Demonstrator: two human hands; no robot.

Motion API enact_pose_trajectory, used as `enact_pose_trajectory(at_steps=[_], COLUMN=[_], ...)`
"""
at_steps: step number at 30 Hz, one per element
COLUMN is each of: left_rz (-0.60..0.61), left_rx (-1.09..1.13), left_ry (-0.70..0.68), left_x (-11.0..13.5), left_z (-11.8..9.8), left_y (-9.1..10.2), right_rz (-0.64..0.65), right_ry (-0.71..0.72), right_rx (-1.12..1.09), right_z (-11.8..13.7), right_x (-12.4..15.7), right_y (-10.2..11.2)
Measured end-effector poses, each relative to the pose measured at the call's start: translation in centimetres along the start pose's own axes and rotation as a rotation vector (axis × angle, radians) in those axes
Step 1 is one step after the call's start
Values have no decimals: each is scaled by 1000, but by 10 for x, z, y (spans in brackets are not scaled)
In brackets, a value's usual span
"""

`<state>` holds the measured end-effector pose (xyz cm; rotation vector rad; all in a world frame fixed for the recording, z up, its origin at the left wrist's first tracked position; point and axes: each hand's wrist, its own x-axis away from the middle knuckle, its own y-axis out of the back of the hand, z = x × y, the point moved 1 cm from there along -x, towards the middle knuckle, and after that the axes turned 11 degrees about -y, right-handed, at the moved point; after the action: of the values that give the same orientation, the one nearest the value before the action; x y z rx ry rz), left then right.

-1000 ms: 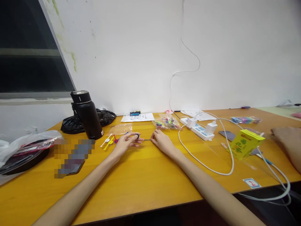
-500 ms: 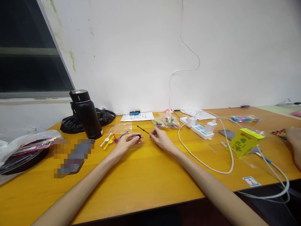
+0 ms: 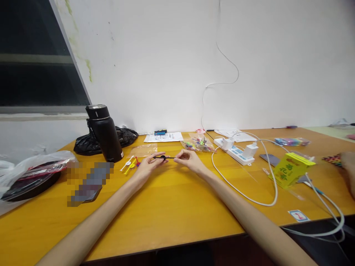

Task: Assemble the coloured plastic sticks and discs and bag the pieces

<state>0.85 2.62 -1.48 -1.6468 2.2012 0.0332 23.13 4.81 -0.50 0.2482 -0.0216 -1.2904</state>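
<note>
Both my hands meet just above the yellow table point(image 3: 172, 207). My left hand point(image 3: 148, 166) pinches a small black round piece point(image 3: 163, 157). My right hand point(image 3: 188, 160) holds a thin black pin point(image 3: 169, 157) that lies level and runs through or against that round piece. Several small coloured plastic pins point(image 3: 129, 164), white, yellow, red and blue, lie on the table just left of my left hand.
A black flask point(image 3: 104, 133) and a black bag point(image 3: 122, 137) stand at the back left. A clear bag of coloured pieces point(image 3: 198, 145), a paper sheet point(image 3: 163, 137), a power strip point(image 3: 235, 152) with white cables, a yellow carton point(image 3: 290, 170) lie right. Another person's hand point(image 3: 348, 166) is at the far right.
My right hand swung the black pin from pointing up and left to lying level at the round piece. Both hands rose a little off the table. The other person's hand drew back to the right.
</note>
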Motion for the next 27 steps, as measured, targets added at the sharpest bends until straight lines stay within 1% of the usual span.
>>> enact_pose_trajectory(at_steps=[9, 15, 18, 24, 27], left_rz=[20, 51, 56, 58, 49], left_rx=[-34, -110, -140, -131, -125], left_ry=[6, -25, -42, -61, -67], left_x=[3, 4, 4, 3, 3], left_z=[-4, -9, -10, -7, -6], left_y=[-2, -6, -6, -3, -3], right_rz=[2, 37, 19, -37, -26], right_ry=[19, 48, 56, 79, 77], right_rx=[20, 74, 92, 126, 122], right_z=[6, 8, 8, 9, 10], right_x=[3, 7, 8, 7, 7], right_y=[-2, -5, -5, -4, -4])
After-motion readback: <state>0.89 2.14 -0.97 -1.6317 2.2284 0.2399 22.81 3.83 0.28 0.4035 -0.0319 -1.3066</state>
